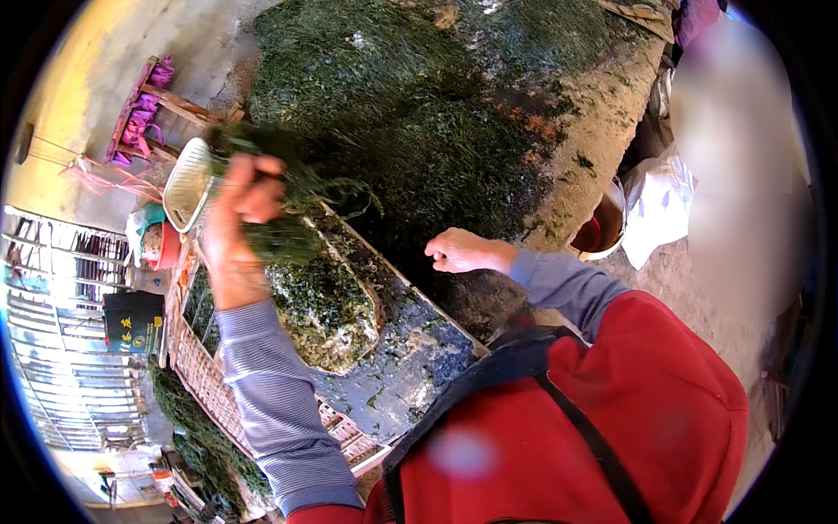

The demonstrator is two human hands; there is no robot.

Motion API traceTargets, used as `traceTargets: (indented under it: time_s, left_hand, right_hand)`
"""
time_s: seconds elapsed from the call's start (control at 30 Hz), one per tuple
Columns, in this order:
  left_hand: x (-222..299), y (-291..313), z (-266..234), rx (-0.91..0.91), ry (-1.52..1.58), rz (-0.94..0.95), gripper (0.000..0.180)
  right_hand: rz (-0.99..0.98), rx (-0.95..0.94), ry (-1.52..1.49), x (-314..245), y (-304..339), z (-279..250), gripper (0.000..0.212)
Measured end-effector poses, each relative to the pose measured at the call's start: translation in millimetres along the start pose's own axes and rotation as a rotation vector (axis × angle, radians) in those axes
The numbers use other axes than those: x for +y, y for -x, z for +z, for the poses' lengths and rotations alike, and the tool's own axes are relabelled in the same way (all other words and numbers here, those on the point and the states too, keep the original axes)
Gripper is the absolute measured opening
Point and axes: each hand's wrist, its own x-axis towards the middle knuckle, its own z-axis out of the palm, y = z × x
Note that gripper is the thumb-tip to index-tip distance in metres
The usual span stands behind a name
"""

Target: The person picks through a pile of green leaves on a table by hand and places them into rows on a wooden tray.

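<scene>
My left hand, blurred by motion, is closed on a clump of dark green stringy seaweed. It is raised above a tray heaped with wet green bits and beside a white ribbed basket. Curled closed, my right hand is at the near edge of a large seaweed pile; whatever its fingers might hold is hidden. Strands trail from the left hand toward the pile.
Under the tray is a grey board on a pale plastic crate. A bucket and white sack stand right, near a blurred person. A wooden stool with purple strips lies at left, above a red pot.
</scene>
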Motion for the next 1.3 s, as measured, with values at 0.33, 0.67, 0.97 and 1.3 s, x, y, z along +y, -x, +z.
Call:
traceTargets:
  time_s: [0.33, 0.67, 0.97, 1.3]
  left_hand:
    - [-133.1, 11.8, 29.6, -0.052, 0.736, -0.563, 0.024]
    - [-204.2, 140.4, -23.2, -0.073, 0.344, -0.525, 0.027]
    - [-126.6, 239.0, -213.1, 0.104, -0.286, -0.262, 0.017]
    - [-92.8, 285.2, -397.4, 0.417, -0.438, -0.22, 0.016]
  right_hand:
    - [0.023, -0.129, -1.311, -57.2, 35.2, -52.7, 0.069]
    - [0.186, 0.292, -1.702, -109.5, -15.7, 55.7, 0.05]
    - [0.248, 0.575, -1.593, -212.0, -155.2, 137.2, 0.019]
    - [0.497, 0.479, -1.558, -232.2, -292.7, 212.0, 0.011]
